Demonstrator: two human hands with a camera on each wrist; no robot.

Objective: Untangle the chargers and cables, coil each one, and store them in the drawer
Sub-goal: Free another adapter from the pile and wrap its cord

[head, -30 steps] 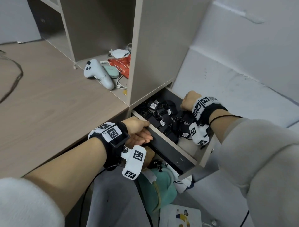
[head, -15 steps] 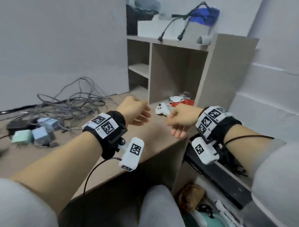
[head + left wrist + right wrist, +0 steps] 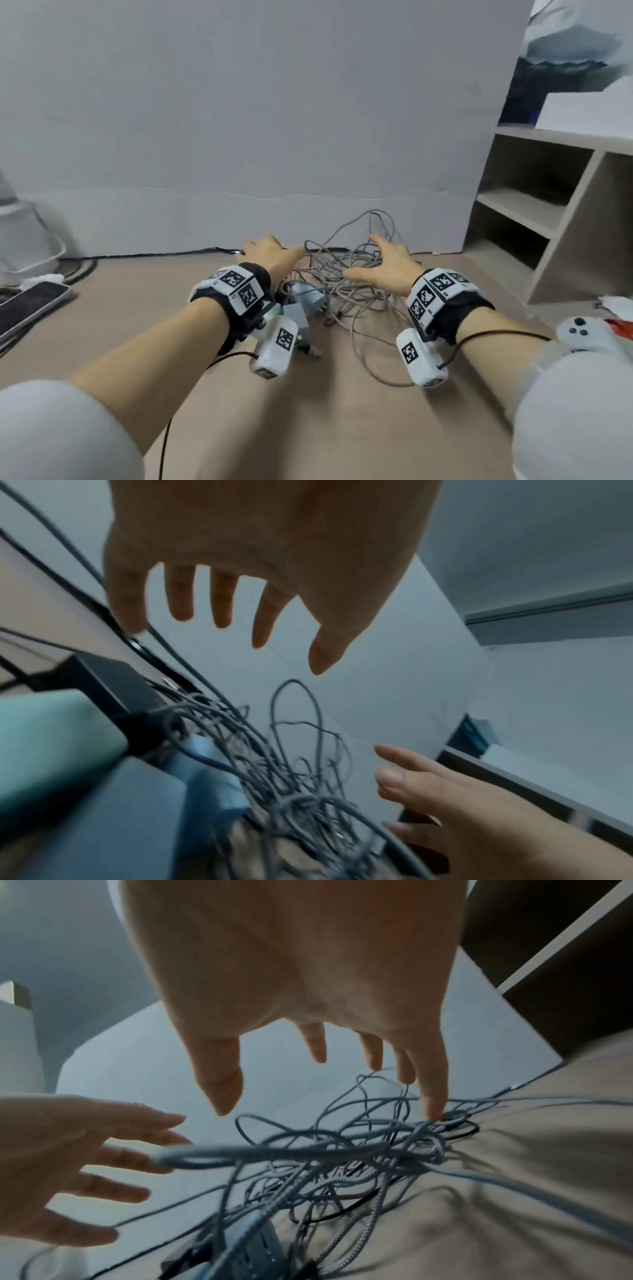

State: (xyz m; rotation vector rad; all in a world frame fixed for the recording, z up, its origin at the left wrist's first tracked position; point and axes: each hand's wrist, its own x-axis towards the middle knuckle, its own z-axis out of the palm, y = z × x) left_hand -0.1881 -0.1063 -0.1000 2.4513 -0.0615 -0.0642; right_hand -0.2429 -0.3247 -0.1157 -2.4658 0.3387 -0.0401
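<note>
A tangle of grey braided cables [image 3: 342, 274] lies on the wooden desk [image 3: 308, 411] against the back wall. Several charger bricks [image 3: 305, 303], grey and light blue, sit at its left edge. My left hand [image 3: 270, 251] hovers at the heap's left side with fingers spread and holds nothing. My right hand [image 3: 375, 258] is spread over the right side. In the right wrist view its little finger touches the cables [image 3: 342, 1156]. The left wrist view shows a black adapter [image 3: 113, 691] and a light blue charger [image 3: 212, 777] among the cables [image 3: 301, 777]. The drawer is out of view.
A beige shelf unit [image 3: 534, 219] stands at the right. In front of it a white game controller [image 3: 582, 337] lies on the desk. At the far left are a keyboard [image 3: 30, 305] and a white bin [image 3: 27, 236], with dark cords along the wall.
Both hands left the open drawer at the lower right, crossed the desk to the left and now spread over the cable tangle. The view turned from the drawer to the heap.
</note>
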